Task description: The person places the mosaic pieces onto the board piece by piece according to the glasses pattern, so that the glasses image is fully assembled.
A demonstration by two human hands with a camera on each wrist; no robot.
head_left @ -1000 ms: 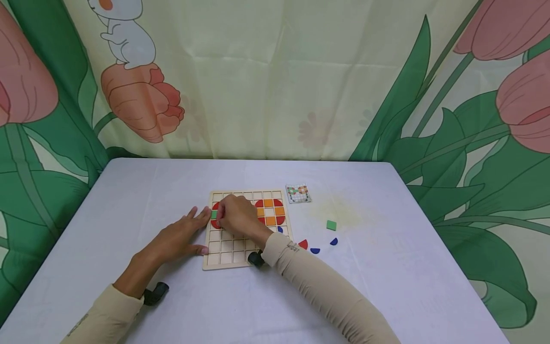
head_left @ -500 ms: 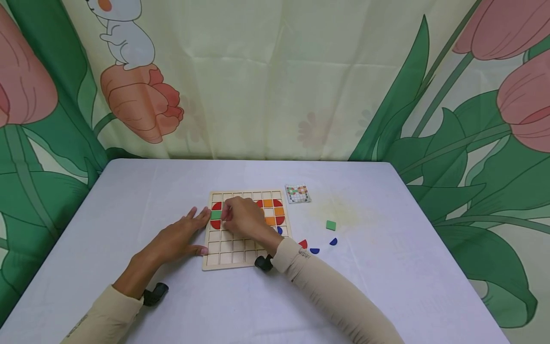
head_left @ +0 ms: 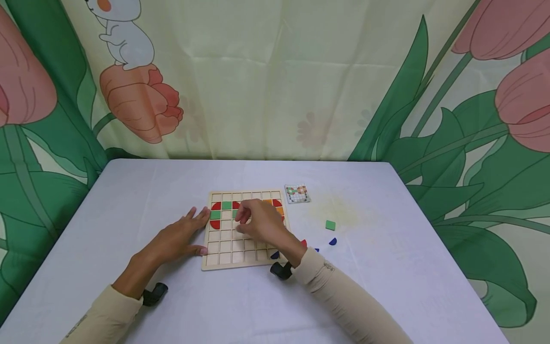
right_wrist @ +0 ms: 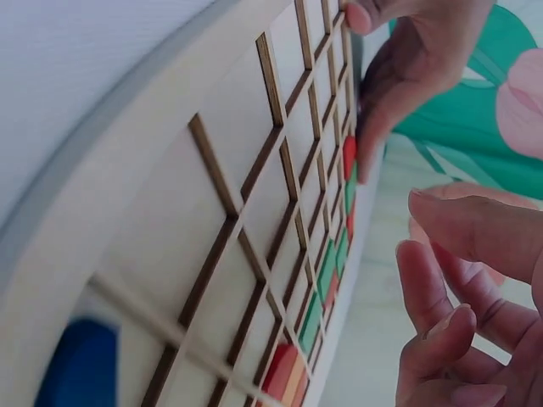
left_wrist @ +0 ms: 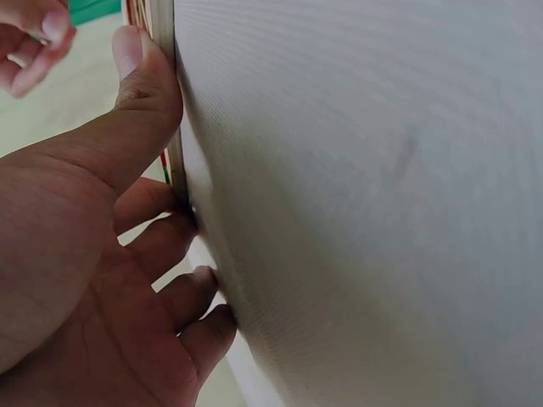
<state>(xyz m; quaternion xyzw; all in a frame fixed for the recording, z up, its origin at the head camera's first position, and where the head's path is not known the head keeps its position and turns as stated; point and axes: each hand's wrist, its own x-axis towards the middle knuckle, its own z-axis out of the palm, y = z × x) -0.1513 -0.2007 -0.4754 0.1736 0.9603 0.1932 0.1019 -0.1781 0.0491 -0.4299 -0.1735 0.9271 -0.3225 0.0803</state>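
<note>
Right hand has shifted rightward, its sleeve lettering unreadable.

Beige sleeves wrinkling, small dark lettering marking each, black rounded cameras sitting at both wrists

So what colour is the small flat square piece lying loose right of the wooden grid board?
The square piece is green, clearest in the head view.

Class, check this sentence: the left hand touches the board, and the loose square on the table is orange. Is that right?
Not quite: the loose square on the table is green, not orange, as the head view shows. The left hand does touch the board.
</note>
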